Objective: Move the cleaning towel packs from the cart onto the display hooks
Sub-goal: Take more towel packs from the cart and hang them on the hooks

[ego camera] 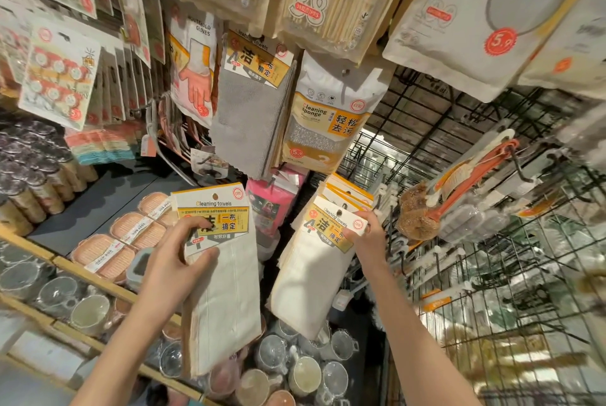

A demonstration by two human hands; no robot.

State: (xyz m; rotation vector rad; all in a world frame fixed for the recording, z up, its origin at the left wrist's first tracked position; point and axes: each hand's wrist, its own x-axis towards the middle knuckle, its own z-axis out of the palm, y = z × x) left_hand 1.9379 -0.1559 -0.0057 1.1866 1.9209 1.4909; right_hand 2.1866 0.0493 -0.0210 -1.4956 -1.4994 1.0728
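A: What is each hand doing?

B: The left hand (183,250) grips a white cleaning towel pack (226,277), thumb across the front below the yellow label and fingers curled over the header card. The pack hangs free in the air, clear of the rack.

A: And the other one?

B: The right hand (365,235) pinches the header card of another white towel pack (314,274), the front one of a stack of white towel packs (344,191) hanging at the wire grid (475,291). I cannot tell whether that front pack's hole is on the hook; the hook itself is hidden.

A: What hangs above them?

B: A grey cleaning towel pack (249,114), a cleaning sponge pack (323,120) just beside it on the right, and a household gloves pack (193,77) on the left. A pink pack (272,205) hangs lower, between the two white packs.

A: Any containers?

B: On the left shelf (82,269), pink soap boxes (123,235) sit in rows, each wrapped and labelled; what they hold I cannot tell. Below, glass mugs (305,369) stand crowded together, wrapped in clear film. An orange-handled brush (436,205) hangs on the grid at right.
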